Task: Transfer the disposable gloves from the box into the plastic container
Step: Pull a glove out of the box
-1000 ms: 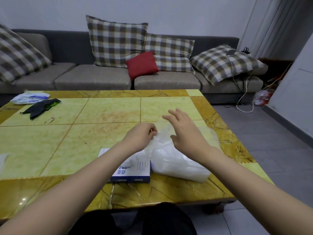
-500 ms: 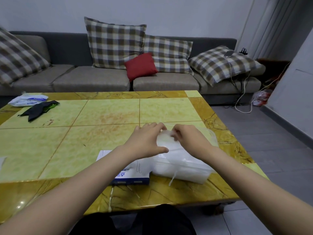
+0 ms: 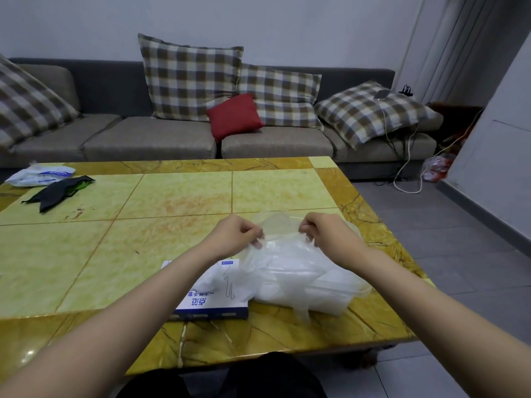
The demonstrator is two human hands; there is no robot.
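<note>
A flat white and blue glove box lies near the table's front edge. Right of it sits the clear plastic container, heaped with thin translucent disposable gloves. Some gloves spill over the box's right end. My left hand and my right hand hover above the heap, a hand's width apart. Each pinches one end of a translucent glove stretched between them. The container's rim is mostly hidden under the plastic.
The yellow tiled table carries a black cloth item and a white packet at the far left. A grey sofa with checked pillows and a red cushion stands behind. Cables lie on the floor at right.
Both hands have lifted slightly and moved apart, drawing a glove taut between them above the heap. One second ago the right hand was open over the container.
</note>
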